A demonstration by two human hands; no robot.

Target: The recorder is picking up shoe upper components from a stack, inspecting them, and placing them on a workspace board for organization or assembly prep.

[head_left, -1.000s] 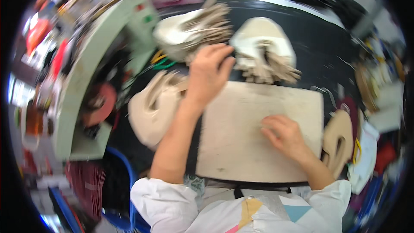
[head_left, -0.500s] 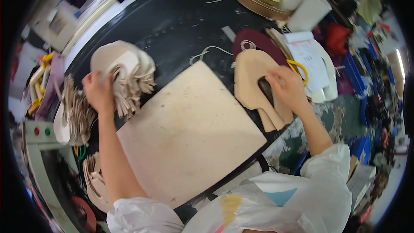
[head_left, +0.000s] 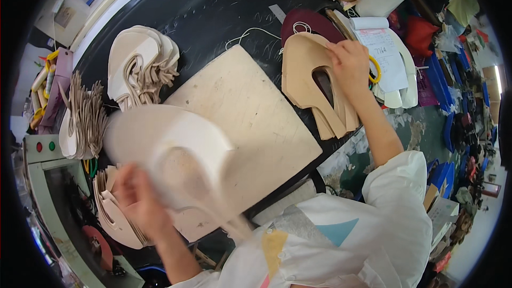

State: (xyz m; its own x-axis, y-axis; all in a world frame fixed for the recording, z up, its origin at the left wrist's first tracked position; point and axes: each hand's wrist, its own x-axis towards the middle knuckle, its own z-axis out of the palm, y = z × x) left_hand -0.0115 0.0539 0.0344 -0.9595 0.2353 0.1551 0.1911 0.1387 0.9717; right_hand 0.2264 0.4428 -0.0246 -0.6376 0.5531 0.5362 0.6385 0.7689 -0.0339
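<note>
A pale, horseshoe-shaped shoe upper piece point(head_left: 205, 136), blurred by motion, is in my left hand point(head_left: 140, 202). It hangs over the left part of the cream board point(head_left: 266, 112), one long strip trailing toward my shirt. At the right, fingers and thumb of my right hand point(head_left: 352, 69) pinch the upper right edge of a tan shoe upper piece point(head_left: 301, 69) on top of a stack of like pieces. That edge is slightly raised. Behind the board's left corner lies a stack of pale upper pieces point(head_left: 125, 56), their strips bunched together.
More bunched pale pieces point(head_left: 85, 122) and a lower stack point(head_left: 114, 213) are at the left. A maroon piece point(head_left: 298, 18), yellow scissor handles point(head_left: 375, 69) and a written sheet point(head_left: 386, 48) lie beyond the tan stack. A machine with buttons point(head_left: 45, 152) borders the left side.
My left hand has come from the pale stack toward my body, carrying one piece off it. My right hand has shifted to the tan stack's far edge and lifts it a little.
</note>
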